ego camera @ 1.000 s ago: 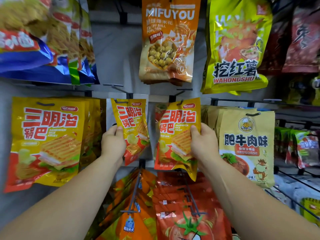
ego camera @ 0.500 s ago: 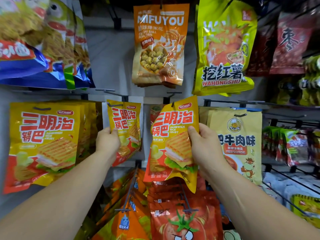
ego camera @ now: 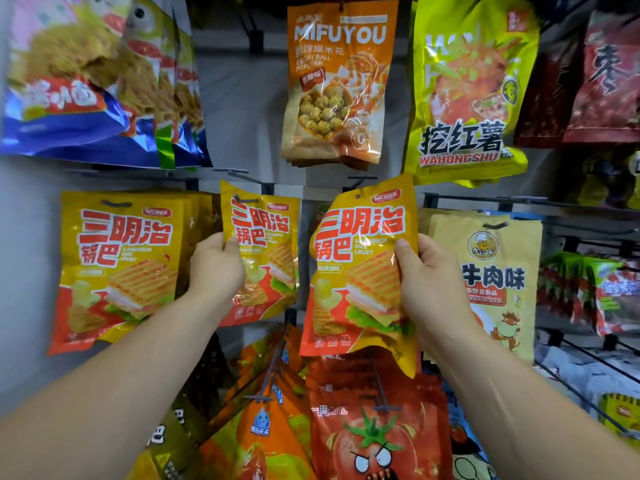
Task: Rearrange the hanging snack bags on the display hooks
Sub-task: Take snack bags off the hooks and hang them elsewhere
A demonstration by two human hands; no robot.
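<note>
My right hand (ego camera: 427,289) grips the right edge of a yellow sandwich rice-crust bag (ego camera: 356,271), which is tilted and held free in front of the rack; its hang hole shows no hook through it. My left hand (ego camera: 216,268) holds the left edge of a second, identical bag (ego camera: 266,258) that hangs on a middle-row hook (ego camera: 242,178). A stack of the same yellow bags (ego camera: 117,268) hangs further left. Another hook (ego camera: 360,181) juts out just behind the top of the free bag.
An orange popcorn bag (ego camera: 336,88) and a lime sweet-potato bag (ego camera: 464,95) hang above. A pale yellow beef-flavour bag (ego camera: 495,278) hangs to the right. Orange bags (ego camera: 266,424) and red tomato bags (ego camera: 374,438) hang on long hooks below my arms.
My right hand has drawn its yellow bag off the hook, toward me and a little upward, so it looks larger and tilted. My left hand has stayed on the hanging bag.
</note>
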